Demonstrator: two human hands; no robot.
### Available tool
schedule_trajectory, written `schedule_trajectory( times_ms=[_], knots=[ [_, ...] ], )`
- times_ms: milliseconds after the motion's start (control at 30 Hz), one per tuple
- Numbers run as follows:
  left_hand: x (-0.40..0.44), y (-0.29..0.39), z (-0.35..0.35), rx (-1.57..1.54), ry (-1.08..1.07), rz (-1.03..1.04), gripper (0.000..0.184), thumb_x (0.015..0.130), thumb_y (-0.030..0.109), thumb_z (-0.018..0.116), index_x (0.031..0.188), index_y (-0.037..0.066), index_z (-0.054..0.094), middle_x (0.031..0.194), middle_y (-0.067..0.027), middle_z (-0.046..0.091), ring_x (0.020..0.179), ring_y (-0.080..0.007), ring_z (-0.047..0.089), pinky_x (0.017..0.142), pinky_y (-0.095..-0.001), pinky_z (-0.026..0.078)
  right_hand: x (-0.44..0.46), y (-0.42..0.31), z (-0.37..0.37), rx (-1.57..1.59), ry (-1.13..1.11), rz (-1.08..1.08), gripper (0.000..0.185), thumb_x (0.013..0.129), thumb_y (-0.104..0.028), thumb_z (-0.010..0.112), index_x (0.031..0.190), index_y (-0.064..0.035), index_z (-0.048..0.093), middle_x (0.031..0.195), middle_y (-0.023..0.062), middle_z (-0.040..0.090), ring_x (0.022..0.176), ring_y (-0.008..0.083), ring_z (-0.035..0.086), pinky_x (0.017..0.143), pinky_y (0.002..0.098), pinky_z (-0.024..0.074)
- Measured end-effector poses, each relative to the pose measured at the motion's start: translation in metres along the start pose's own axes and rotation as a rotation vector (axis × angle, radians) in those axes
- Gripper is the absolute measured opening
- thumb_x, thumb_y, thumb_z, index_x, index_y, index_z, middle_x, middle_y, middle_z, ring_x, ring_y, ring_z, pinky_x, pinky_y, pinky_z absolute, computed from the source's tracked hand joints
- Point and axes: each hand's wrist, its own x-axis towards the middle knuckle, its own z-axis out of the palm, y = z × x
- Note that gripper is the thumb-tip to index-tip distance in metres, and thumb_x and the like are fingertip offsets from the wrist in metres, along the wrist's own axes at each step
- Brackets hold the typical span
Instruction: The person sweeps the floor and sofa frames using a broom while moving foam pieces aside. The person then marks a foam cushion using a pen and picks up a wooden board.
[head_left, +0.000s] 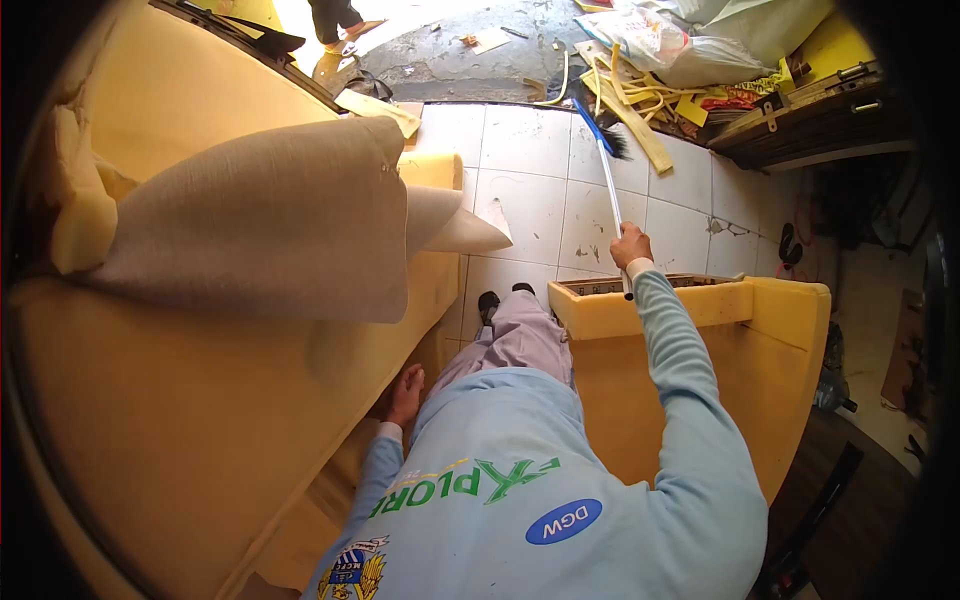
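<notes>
My right hand (631, 247) is closed around the white handle of a broom (612, 188), out in front of me. The broom's blue head with dark bristles (612, 140) rests on the tiles near the doorway, beside foam scraps. Low by my left hip hangs my left hand (405, 396), empty, its fingers loosely extended, close to a large yellow foam-covered furniture piece (190, 400). Over that piece lies a curled sheet of greyish-brown fabric (270, 220).
A second foam-covered frame (680, 390) stands at my right. Foam strips (625, 85) and plastic bags (690, 45) are heaped by the doorway. White tiles (520, 190) with small debris lie ahead. Another person's legs (335, 20) show outside.
</notes>
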Motion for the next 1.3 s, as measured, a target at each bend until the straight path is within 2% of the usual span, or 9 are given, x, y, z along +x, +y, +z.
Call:
schedule_trajectory(
  times_ms=[233, 333, 500, 633, 700, 900, 1033, 1167, 1300],
  knots=[
    [0.085, -0.17, -0.047, 0.163, -0.139, 0.034, 0.037, 0.096, 0.031, 0.054, 0.117, 0.002, 0.059, 0.108, -0.0137, 0.065, 0.1, -0.0239, 0.061, 0.09, -0.0353, 0.046, -0.015, -0.063, -0.064, 0.512, -0.604, 0.051, 0.045, 0.086, -0.017, 0.064, 0.128, -0.0004, 0.055, 0.069, 0.0072, 0.061, 0.046, 0.011, 0.054, 0.037, 0.028, 0.0438],
    [0.066, -0.058, -0.015, 0.392, -0.018, -0.09, 0.035, 0.095, 0.029, 0.053, 0.118, 0.002, 0.058, 0.11, -0.0148, 0.065, 0.101, -0.0245, 0.061, 0.09, -0.0354, 0.046, 0.05, -0.075, -0.028, 0.635, -0.774, 0.151, 0.04, 0.088, -0.016, 0.062, 0.124, -0.0014, 0.059, 0.071, 0.0062, 0.06, 0.045, 0.0095, 0.05, 0.036, 0.0276, 0.0422],
    [0.082, 0.085, 0.044, 0.481, 0.011, -0.029, 0.033, 0.094, 0.025, 0.052, 0.119, 0.003, 0.058, 0.113, -0.0167, 0.064, 0.103, -0.0256, 0.061, 0.09, -0.0355, 0.046, 0.187, -0.066, -0.07, 0.486, -0.544, 0.366, 0.029, 0.087, -0.014, 0.059, 0.114, -0.002, 0.064, 0.069, 0.0077, 0.06, 0.046, 0.014, 0.05, 0.039, 0.03, 0.0433],
    [0.122, 0.111, 0.074, 0.564, -0.014, 0.082, 0.032, 0.094, 0.021, 0.051, 0.12, 0.004, 0.057, 0.115, -0.0182, 0.064, 0.104, -0.0265, 0.061, 0.09, -0.0356, 0.046, 0.282, -0.009, -0.139, 0.028, -0.086, 0.182, 0.022, 0.081, -0.011, 0.058, 0.096, 0.0039, 0.066, 0.082, 0.0212, 0.068, 0.071, 0.0312, 0.069, 0.065, 0.0392, 0.0568],
    [0.145, 0.154, 0.09, 0.598, -0.012, 0.118, 0.032, 0.093, 0.019, 0.051, 0.121, 0.005, 0.057, 0.116, -0.019, 0.063, 0.104, -0.0269, 0.062, 0.091, -0.0357, 0.046, 0.282, 0.015, -0.18, 0.011, 0.036, 0.145, 0.031, 0.08, -0.012, 0.058, 0.106, 0.0031, 0.063, 0.088, 0.0237, 0.068, 0.082, 0.0365, 0.068, 0.077, 0.0401, 0.0556],
    [0.196, 0.293, 0.135, 0.65, -0.063, 0.079, 0.036, 0.091, 0.02, 0.055, 0.123, 0.005, 0.056, 0.116, -0.0188, 0.064, 0.104, -0.0274, 0.062, 0.09, -0.0359, 0.047, 0.169, 0.024, -0.302, 0.458, -0.402, 0.292, 0.044, 0.083, -0.014, 0.063, 0.125, -0.0016, 0.058, 0.069, 0.0114, 0.064, 0.049, 0.0148, 0.059, 0.049, 0.0305, 0.0502],
    [0.258, 0.34, 0.129, 0.77, -0.208, 0.125, 0.037, 0.091, 0.022, 0.058, 0.122, 0.002, 0.057, 0.112, -0.0174, 0.066, 0.103, -0.0241, 0.063, 0.088, -0.0334, 0.048, 0.196, 0.066, -0.248, 0.337, -0.522, 0.359, 0.042, 0.082, -0.013, 0.063, 0.122, 0.0007, 0.06, 0.076, 0.0135, 0.069, 0.056, 0.0197, 0.065, 0.054, 0.0325, 0.0541],
    [0.3, 0.43, 0.14, 0.648, -0.224, 0.047, 0.042, 0.091, 0.027, 0.059, 0.121, -0.003, 0.058, 0.109, -0.016, 0.067, 0.099, -0.0189, 0.064, 0.085, -0.0291, 0.049, 0.216, 0.069, -0.145, 0.146, 0.068, 0.458, 0.034, 0.084, -0.011, 0.055, 0.117, -0.0034, 0.06, 0.103, 0.0249, 0.066, 0.097, 0.0385, 0.064, 0.085, 0.0437, 0.0528],
    [0.365, 0.499, 0.15, 0.792, -0.328, 0.109, 0.041, 0.092, 0.027, 0.057, 0.121, -0.002, 0.058, 0.107, -0.0145, 0.067, 0.096, -0.0193, 0.064, 0.084, -0.0288, 0.049, 0.149, 0.039, -0.151, 0.581, 0.297, 0.549, 0.035, 0.086, -0.02, 0.06, 0.118, -0.0042, 0.057, 0.094, 0.0188, 0.067, 0.087, 0.0336, 0.066, 0.079, 0.0412, 0.0523]
  ],
)
